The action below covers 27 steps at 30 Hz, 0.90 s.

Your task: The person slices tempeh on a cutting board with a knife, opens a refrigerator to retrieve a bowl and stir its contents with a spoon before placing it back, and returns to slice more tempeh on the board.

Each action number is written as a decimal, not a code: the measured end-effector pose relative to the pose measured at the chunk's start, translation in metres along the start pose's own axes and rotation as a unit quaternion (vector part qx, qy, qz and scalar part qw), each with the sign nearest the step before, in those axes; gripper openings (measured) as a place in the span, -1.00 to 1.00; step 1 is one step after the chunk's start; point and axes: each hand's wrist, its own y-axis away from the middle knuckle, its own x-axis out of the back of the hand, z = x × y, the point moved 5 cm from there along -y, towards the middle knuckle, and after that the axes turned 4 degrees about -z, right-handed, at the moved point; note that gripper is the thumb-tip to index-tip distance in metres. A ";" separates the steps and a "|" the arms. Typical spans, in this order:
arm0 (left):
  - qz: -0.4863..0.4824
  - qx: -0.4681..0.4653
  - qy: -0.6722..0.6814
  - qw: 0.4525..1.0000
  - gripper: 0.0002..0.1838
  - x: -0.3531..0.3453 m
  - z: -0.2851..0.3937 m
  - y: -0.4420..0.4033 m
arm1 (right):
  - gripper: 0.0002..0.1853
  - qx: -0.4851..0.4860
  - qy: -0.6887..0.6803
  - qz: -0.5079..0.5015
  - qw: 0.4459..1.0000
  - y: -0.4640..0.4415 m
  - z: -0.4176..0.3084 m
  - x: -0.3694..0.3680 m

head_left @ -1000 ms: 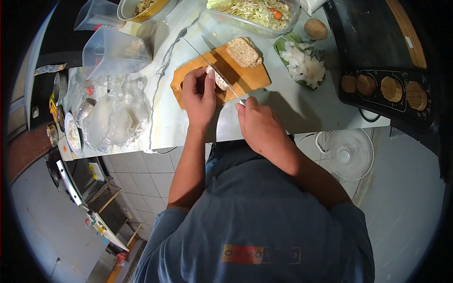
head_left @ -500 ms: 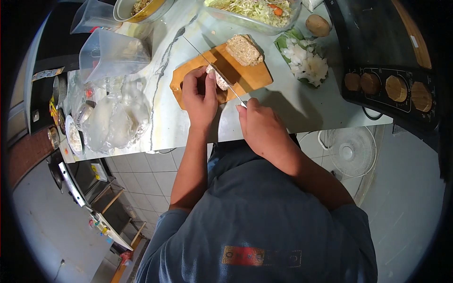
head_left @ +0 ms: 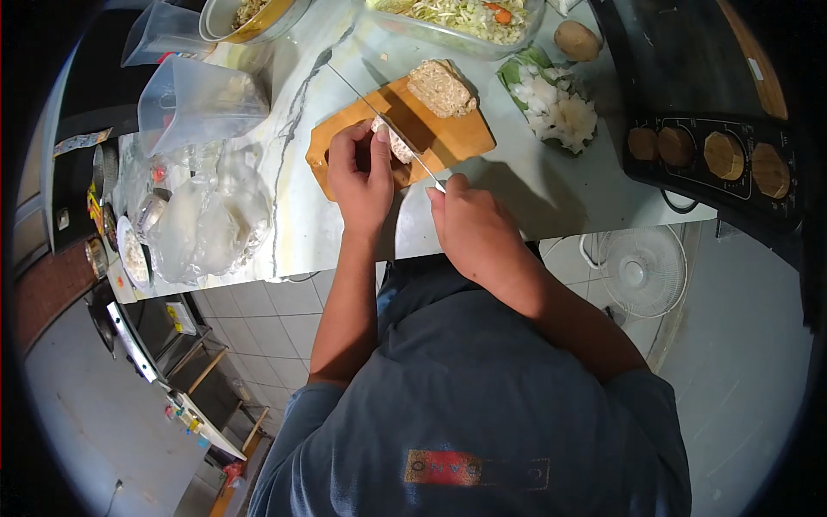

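White-speckled piece [head_left: 396, 146] is sitting around the middle of the cutting board [head_left: 465, 136], a bit toward its near edge. Left hand [head_left: 362, 177] is grasping it, thumb and fingers pinching its left side. Right hand [head_left: 474, 220] is clenching the knife [head_left: 348, 84] by its white handle; the blade is running along the piece's right side, tip sticking out past the board's far edge. Cannot tell how deep the blade is biting, if at all.

Judgement on doing it well: the thumb is sitting very near the blade, so tucking fingertips back is looking safer. Keeping the blade upright and stroking evenly is probably giving an even cut; piece is looking crumbly, so light pressure is likely suiting it better.

Tan block [head_left: 442, 88] is lying at the board's far right corner. Worktop [head_left: 301, 228], far side: plastic box [head_left: 482, 50] is holding shredded vegetables. Rightward, white pieces [head_left: 564, 121] are resting on 1 green leaf [head_left: 511, 79]; black appliance [head_left: 702, 177] with 4 knobs is filling the right edge. Plastic bags [head_left: 202, 224] are lying toward the near left corner.
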 end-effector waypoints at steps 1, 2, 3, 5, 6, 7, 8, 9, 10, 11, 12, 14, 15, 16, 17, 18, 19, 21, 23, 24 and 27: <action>0.000 0.001 -0.005 1.000 -0.82 0.000 0.000 0.000 | -0.64 -0.001 0.001 0.000 1.000 -0.001 0.001 -0.001; 0.000 0.001 -0.004 1.000 -0.82 -0.001 0.001 0.000 | -0.64 0.004 0.000 0.005 1.000 -0.001 0.002 -0.002; 0.001 -0.007 -0.009 1.000 -0.82 -0.001 0.004 0.000 | -0.64 0.009 0.000 0.011 1.000 -0.002 0.002 -0.003; 0.003 -0.015 -0.016 1.000 -0.82 -0.001 0.005 0.000 | -0.64 0.002 -0.001 0.007 1.000 0.001 0.000 0.001; 0.009 -0.023 -0.010 1.000 -0.82 -0.001 0.005 0.000 | -0.64 -0.005 -0.002 0.002 1.000 0.002 -0.001 0.002; 0.014 -0.030 -0.003 0.999 -0.82 0.000 0.006 0.001 | -0.64 -0.004 -0.002 0.002 1.000 0.001 -0.001 0.002; 0.015 -0.029 -0.003 0.999 -0.82 0.001 0.006 0.001 | -0.64 0.000 -0.010 0.003 1.000 0.000 -0.002 0.002; 0.008 -0.008 0.000 1.000 -0.82 0.001 0.007 0.001 | -0.63 0.003 -0.018 0.004 1.000 -0.001 -0.002 0.003; 0.000 0.014 0.003 1.000 -0.82 0.000 0.006 0.001 | -0.63 0.003 -0.018 0.004 1.000 -0.001 -0.001 0.003; 0.000 0.016 0.004 1.000 -0.82 0.000 0.004 0.002 | -0.63 0.005 -0.015 0.005 1.000 0.000 0.000 0.003; 0.003 0.004 -0.003 1.000 -0.82 0.000 0.003 0.002 | -0.63 0.008 -0.012 0.007 1.000 0.000 0.001 0.003; 0.007 -0.008 -0.010 1.000 -0.82 0.001 0.003 0.001 | -0.63 0.003 -0.008 0.003 1.000 0.000 0.001 0.003; 0.006 -0.001 -0.006 1.000 -0.81 0.001 0.004 0.002 | -0.63 -0.003 -0.004 -0.001 1.000 0.001 0.001 0.002; 0.006 0.006 -0.003 1.000 -0.81 0.001 0.004 0.002 | -0.63 -0.003 -0.005 -0.003 1.000 0.000 0.000 0.002; 0.005 0.007 -0.005 1.000 -0.81 0.002 0.002 0.002 | -0.64 -0.005 -0.005 -0.002 1.000 -0.001 -0.001 0.002; 0.009 -0.007 -0.014 1.000 -0.81 0.002 0.001 0.001 | -0.64 -0.006 -0.004 0.000 1.000 -0.002 -0.001 0.003; 0.013 -0.021 -0.023 0.999 -0.81 0.002 0.002 0.001 | -0.64 -0.007 -0.004 0.001 1.000 -0.003 -0.001 0.003; 0.011 -0.016 -0.029 0.999 -0.81 0.001 0.001 0.000 | -0.64 0.000 -0.006 0.009 1.000 -0.004 0.002 0.002; 0.009 -0.009 -0.038 0.999 -0.81 0.001 0.002 0.002 | -0.64 0.003 -0.003 0.016 1.000 -0.001 0.003 -0.001; 0.004 0.004 -0.016 1.000 -0.80 0.001 0.001 0.002 | -0.64 0.007 -0.001 0.025 1.000 0.000 0.003 -0.001; -0.001 0.018 -0.001 1.000 -0.80 0.001 0.003 0.001 | -0.64 0.005 -0.005 0.016 1.000 -0.002 0.002 -0.001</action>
